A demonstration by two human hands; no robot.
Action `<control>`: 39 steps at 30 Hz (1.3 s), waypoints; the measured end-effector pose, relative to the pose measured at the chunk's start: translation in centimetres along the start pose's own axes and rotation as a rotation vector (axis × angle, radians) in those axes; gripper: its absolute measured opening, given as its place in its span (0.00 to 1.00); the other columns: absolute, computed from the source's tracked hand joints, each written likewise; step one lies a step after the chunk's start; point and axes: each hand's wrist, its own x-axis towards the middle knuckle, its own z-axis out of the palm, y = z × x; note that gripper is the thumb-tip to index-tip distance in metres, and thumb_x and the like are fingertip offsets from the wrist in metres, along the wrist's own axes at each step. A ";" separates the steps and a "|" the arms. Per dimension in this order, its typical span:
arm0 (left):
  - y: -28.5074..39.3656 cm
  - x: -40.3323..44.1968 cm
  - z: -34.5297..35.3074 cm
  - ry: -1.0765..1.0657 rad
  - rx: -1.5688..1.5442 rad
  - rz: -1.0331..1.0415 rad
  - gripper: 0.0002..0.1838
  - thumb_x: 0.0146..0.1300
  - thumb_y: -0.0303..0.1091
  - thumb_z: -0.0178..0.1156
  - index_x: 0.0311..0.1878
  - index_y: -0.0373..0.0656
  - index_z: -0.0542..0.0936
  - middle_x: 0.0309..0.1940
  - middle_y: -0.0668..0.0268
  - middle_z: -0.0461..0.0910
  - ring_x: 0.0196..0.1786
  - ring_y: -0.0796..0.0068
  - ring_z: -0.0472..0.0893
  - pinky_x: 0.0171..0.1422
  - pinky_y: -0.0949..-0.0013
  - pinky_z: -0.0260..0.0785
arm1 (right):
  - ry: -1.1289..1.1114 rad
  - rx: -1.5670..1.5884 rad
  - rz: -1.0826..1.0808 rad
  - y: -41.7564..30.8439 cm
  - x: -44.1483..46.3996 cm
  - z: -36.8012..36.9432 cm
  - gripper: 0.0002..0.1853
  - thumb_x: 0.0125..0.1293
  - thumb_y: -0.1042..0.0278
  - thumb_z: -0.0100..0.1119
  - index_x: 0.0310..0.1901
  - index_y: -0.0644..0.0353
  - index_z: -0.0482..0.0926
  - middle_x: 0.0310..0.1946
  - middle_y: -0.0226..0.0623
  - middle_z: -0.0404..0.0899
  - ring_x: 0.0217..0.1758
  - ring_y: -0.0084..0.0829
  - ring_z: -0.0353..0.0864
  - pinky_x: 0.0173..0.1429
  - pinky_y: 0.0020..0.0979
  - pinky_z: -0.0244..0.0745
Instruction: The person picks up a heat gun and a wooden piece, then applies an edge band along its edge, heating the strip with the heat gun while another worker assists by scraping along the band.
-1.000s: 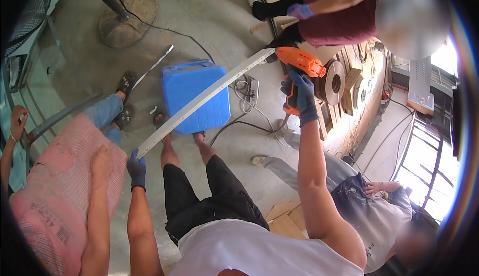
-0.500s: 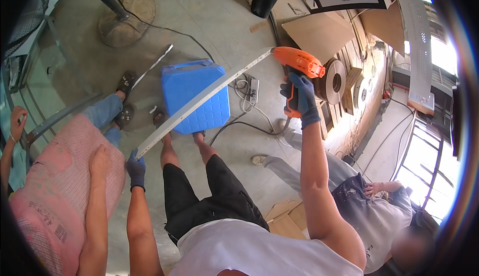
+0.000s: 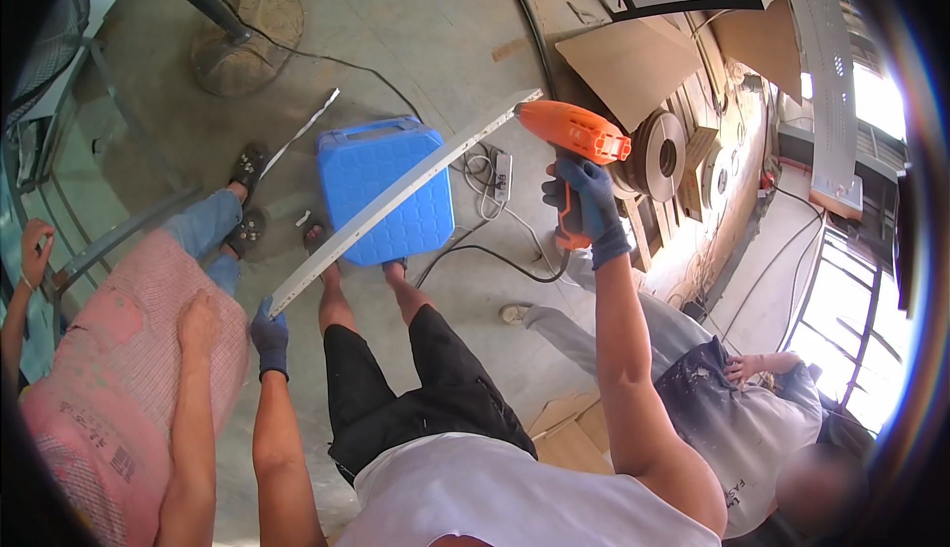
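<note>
Grey floor [image 3: 445,33]; 1 round stand base [image 3: 259,52] upper left; bright barred window [image 3: 839,302] far right.

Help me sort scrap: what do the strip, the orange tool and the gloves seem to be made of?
Strip: perhaps painted metal or rigid plastic; pale, straight, speckled along one edge.
Orange tool: probably hard plastic, fairly smooth; moulded, slotted housing.
Gloves: likely knit fabric, matte dark blue, cuffs hugging the wrists; any coating is too small to tell.
</note>
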 end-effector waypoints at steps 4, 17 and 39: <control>0.1 -0.1 0.1 0.000 0.025 -0.026 0.19 0.61 0.32 0.61 0.56 0.40 0.82 0.46 0.50 0.86 0.46 0.50 0.86 0.50 0.57 0.78 | -0.014 -0.011 -0.003 0.5 -0.6 0.5 0.24 0.65 0.57 0.68 0.57 0.63 0.76 0.43 0.37 0.81 0.36 0.31 0.85 0.41 0.34 0.84; 1.1 0.8 -1.2 -0.095 0.184 0.006 0.19 0.58 0.36 0.60 0.53 0.43 0.83 0.38 0.48 0.85 0.39 0.45 0.85 0.43 0.49 0.77 | 0.031 -0.057 -0.039 0.9 -1.3 0.8 0.28 0.64 0.54 0.69 0.58 0.63 0.75 0.44 0.37 0.79 0.37 0.30 0.84 0.42 0.34 0.83; 4.2 0.5 -2.0 -0.071 0.210 -0.064 0.19 0.59 0.33 0.57 0.53 0.43 0.84 0.39 0.47 0.85 0.42 0.46 0.85 0.47 0.50 0.77 | -0.023 -0.094 -0.039 -2.0 5.2 -4.7 0.24 0.67 0.56 0.66 0.57 0.63 0.77 0.43 0.35 0.80 0.39 0.31 0.84 0.45 0.34 0.83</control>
